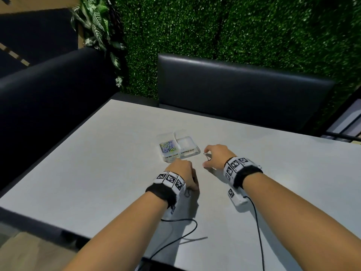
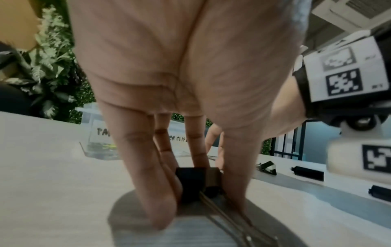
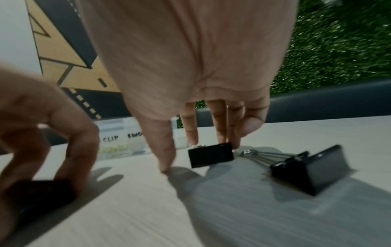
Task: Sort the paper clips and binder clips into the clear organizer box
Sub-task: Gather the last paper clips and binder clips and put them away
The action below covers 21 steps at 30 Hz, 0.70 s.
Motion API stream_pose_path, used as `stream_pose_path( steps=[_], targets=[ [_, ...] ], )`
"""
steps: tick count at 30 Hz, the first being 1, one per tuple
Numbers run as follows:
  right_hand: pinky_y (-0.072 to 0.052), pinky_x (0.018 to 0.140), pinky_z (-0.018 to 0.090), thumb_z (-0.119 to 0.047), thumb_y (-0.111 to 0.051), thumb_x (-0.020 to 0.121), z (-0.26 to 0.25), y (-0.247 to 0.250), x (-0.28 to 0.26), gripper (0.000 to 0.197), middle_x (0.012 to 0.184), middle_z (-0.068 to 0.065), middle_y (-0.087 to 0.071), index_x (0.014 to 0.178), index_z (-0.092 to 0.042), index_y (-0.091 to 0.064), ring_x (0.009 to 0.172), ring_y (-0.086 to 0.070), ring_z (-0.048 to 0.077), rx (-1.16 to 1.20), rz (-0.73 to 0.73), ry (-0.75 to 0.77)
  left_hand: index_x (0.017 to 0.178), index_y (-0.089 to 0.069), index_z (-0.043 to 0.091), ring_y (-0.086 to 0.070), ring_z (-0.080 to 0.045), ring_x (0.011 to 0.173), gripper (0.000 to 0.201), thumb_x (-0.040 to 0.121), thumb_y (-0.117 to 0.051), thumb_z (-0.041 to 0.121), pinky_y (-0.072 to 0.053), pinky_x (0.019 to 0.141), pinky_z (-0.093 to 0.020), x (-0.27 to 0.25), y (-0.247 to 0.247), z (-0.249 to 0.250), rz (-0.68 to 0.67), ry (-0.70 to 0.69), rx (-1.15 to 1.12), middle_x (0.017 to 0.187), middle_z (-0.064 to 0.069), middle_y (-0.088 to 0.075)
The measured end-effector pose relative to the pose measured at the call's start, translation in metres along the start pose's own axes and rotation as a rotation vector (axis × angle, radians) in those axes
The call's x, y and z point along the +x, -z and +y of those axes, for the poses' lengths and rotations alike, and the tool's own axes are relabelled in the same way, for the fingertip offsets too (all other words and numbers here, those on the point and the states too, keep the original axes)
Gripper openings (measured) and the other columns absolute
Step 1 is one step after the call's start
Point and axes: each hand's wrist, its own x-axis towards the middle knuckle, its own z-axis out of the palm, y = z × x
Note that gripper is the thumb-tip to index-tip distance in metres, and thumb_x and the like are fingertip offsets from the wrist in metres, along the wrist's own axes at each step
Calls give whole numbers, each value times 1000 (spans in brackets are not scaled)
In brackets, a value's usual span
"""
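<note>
The clear organizer box sits mid-table; its left compartment holds coloured paper clips and its right one looks empty. My left hand reaches down just in front of the box, and its fingers and thumb grip a black binder clip that rests on the table. To the right, my right hand holds a small black binder clip by its top with the fingertips, barely above the surface. A larger black binder clip lies loose beside that hand.
The pale table stretches wide to the left and far side. More black binder clips lie to the right of my left hand. Dark padded benches stand behind the table, and cables trail from both wrists.
</note>
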Motion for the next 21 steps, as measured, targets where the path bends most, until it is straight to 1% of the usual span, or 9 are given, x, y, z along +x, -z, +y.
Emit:
stream_pose_path(
  steps=[2, 4, 6, 7, 10, 14, 16, 19, 21],
  targets=[
    [-52, 95, 43, -38, -76, 78, -7, -4, 6, 52, 121, 8, -63, 125, -22, -59, 113, -58, 30, -77, -30, 3, 104, -71, 11, -69, -29, 94, 39, 74, -80, 34, -57, 73, -34, 2, 2, 1, 26, -5, -9, 101, -10, -72],
    [-54, 92, 40, -27, -75, 81, -10, -7, 11, 40, 119, 8, -65, 118, -21, -63, 108, -61, 29, -92, -18, 0, 98, -74, 9, -70, -28, 89, 28, 76, -75, 26, -59, 72, -34, 3, 3, 1, 29, -5, -38, 95, -10, -73],
    [-55, 87, 38, -12, -71, 82, -10, -8, 11, 30, 116, 9, -67, 110, -19, -65, 102, -64, 28, -47, -13, -17, 90, -76, 10, -71, -26, 82, 25, 73, -75, 28, -62, 71, -35, 1, 6, 0, 36, -8, -99, 88, -8, -74],
    [-56, 86, 37, -10, -70, 82, -8, -8, 10, 29, 115, 9, -67, 109, -18, -65, 100, -65, 28, -15, -8, -37, 86, -77, 12, -71, -24, 79, 24, 70, -76, 30, -62, 69, -34, 0, 10, -1, 54, -7, -144, 84, -6, -74],
    [-57, 80, 36, -14, -71, 81, -4, 7, 8, 34, 110, 11, -66, 114, -14, -63, 95, -67, 28, 147, 103, -78, 81, -77, 20, -71, -18, 75, 20, 67, -78, 34, -60, 67, -29, 7, 40, -7, 170, 1, -294, 79, 2, -74],
    [-53, 80, 32, -18, -73, 82, -13, 34, 15, 50, 93, 2, -67, 129, -15, -55, 89, -66, 22, 466, 249, 0, 86, -77, 19, -69, -20, 79, 20, 73, -77, 35, -57, 67, -28, 39, 92, -19, 331, 57, -331, 81, -1, -74],
    [-51, 79, 29, -19, -76, 80, -22, 42, 23, 54, 88, -1, -67, 130, -17, -55, 85, -66, 18, 588, 248, 42, 84, -78, 15, -70, -23, 80, 22, 73, -75, 34, -59, 69, -32, 59, 105, -24, 341, 92, -314, 82, -3, -75],
    [-50, 72, 25, -20, -82, 76, -33, 38, 39, 55, 91, 0, -69, 125, -20, -56, 83, -66, 14, 753, 246, 45, 76, -76, 13, -69, -24, 74, 20, 71, -74, 32, -61, 71, -37, 81, 107, -24, 310, 98, -308, 77, -2, -75],
    [-54, 77, 30, -18, -82, 76, -41, 31, 47, 52, 90, 0, -70, 123, -18, -58, 84, -67, 15, 756, 249, 53, 79, -79, 12, -72, -24, 76, 18, 71, -75, 28, -62, 70, -36, 92, 102, -25, 293, 91, -302, 80, -6, -76]
  ],
)
